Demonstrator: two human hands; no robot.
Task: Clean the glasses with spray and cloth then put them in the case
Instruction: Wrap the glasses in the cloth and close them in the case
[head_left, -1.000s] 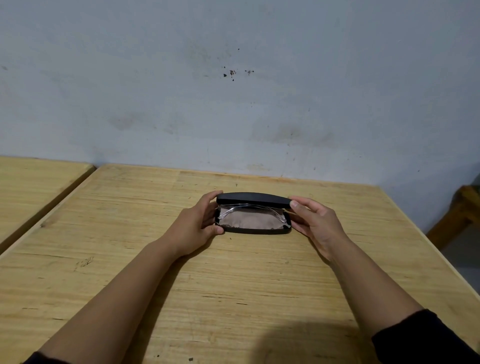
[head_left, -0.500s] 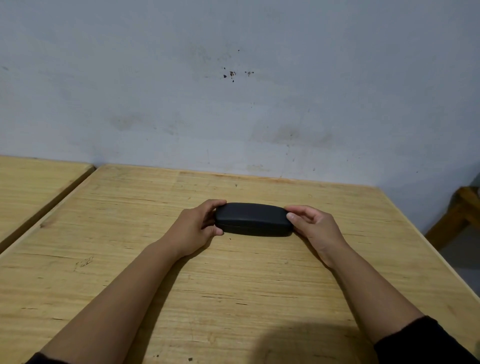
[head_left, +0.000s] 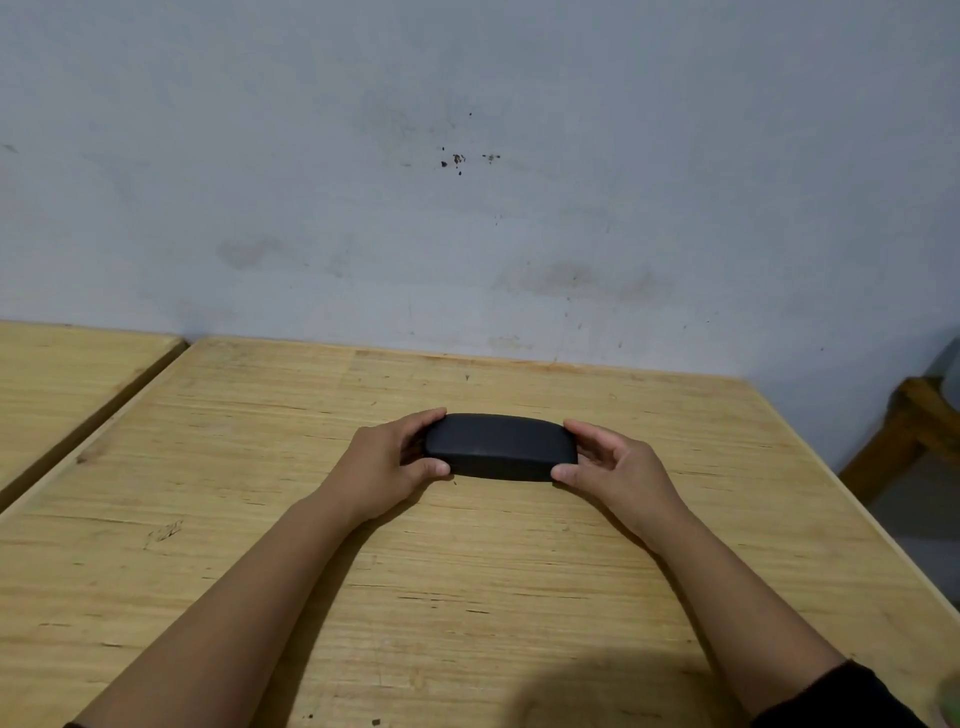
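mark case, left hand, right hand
case (head_left: 501, 446): head view, middle of closed lid.
left hand (head_left: 382, 462): head view, back of hand, gripping case's left end.
right hand (head_left: 621, 470): head view, back of hand, gripping case's right end.

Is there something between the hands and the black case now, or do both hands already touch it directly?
Nothing visible stands between them. The left hand grips the left end of the black case and the right hand grips its right end, directly, fingers over the top and thumbs at the front. The case is closed, on the wooden table.
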